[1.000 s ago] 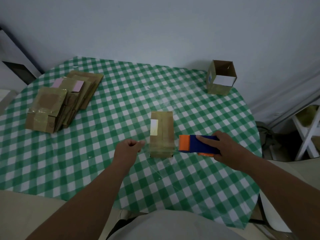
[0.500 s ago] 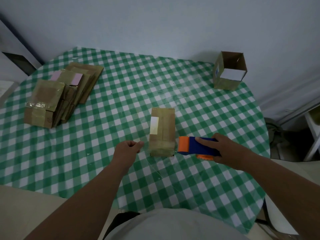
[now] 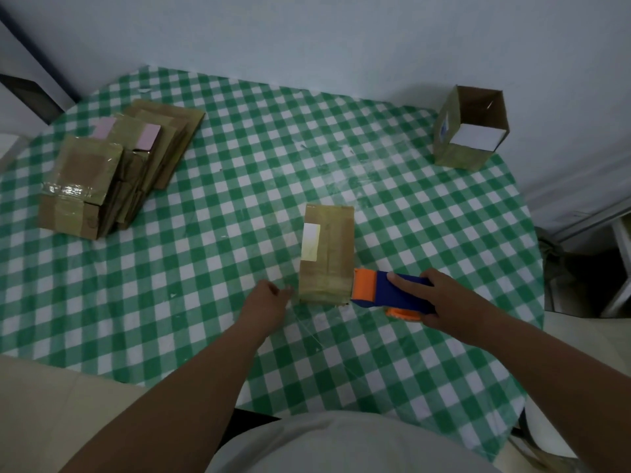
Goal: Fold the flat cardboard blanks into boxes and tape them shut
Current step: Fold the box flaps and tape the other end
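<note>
A brown cardboard box (image 3: 327, 252) with a white label lies on the green checked tablecloth (image 3: 239, 213) in front of me. My right hand (image 3: 440, 300) grips a blue and orange tape dispenser (image 3: 386, 293) whose orange head touches the box's near right corner. My left hand (image 3: 268, 300) sits just left of the box's near end, its fingers pinched together on the end of a clear strip of tape that stretches across the box's near end to the dispenser.
A pile of flat cardboard blanks (image 3: 116, 169) lies at the far left of the table. An open folded box (image 3: 471, 128) stands at the far right corner by the wall. A white stool (image 3: 621, 264) is right of the table.
The dispenser has slid slightly left, up against the box's near right corner. My left hand stays beside the box. The camera tilted a little.
</note>
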